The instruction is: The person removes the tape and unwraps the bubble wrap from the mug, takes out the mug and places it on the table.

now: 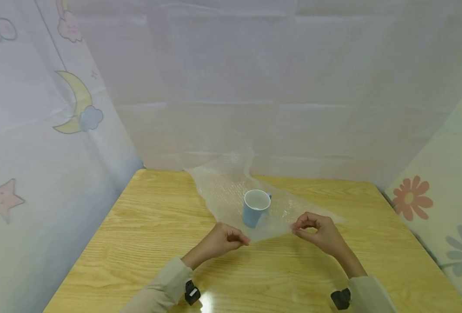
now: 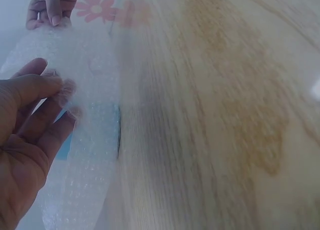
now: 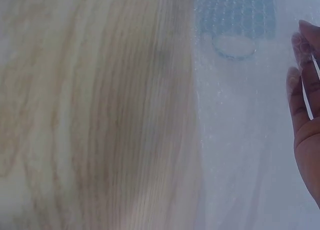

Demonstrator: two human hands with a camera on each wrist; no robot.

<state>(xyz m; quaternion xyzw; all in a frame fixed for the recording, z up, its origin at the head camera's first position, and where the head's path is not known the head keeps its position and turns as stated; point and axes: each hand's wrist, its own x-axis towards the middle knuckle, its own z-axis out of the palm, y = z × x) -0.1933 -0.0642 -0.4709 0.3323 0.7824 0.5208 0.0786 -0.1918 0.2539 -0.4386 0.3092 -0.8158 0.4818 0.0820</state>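
Observation:
A light blue mug (image 1: pixel 251 214) with a white inside stands upright amid a sheet of clear bubble wrap (image 1: pixel 223 187), its handle toward the back right. My left hand (image 1: pixel 227 240) pinches the near edge of the sheet, just in front of the mug. Farther right along that edge, my right hand (image 1: pixel 320 230) pinches the wrap between thumb and fingers. The held edge is raised off the table between both hands. Through the bubble wrap (image 3: pixel 235 99) in the right wrist view, the mug's blue side and handle show blurred.
The wooden table (image 1: pixel 144 234) carries the wrap, which reaches its back edge and rises against the pale back curtain (image 1: pixel 223 78). Printed curtains flank both sides, one with a moon (image 1: pixel 78 95), the other with flowers. A black wrist camera (image 1: pixel 192 292) sits at the left sleeve.

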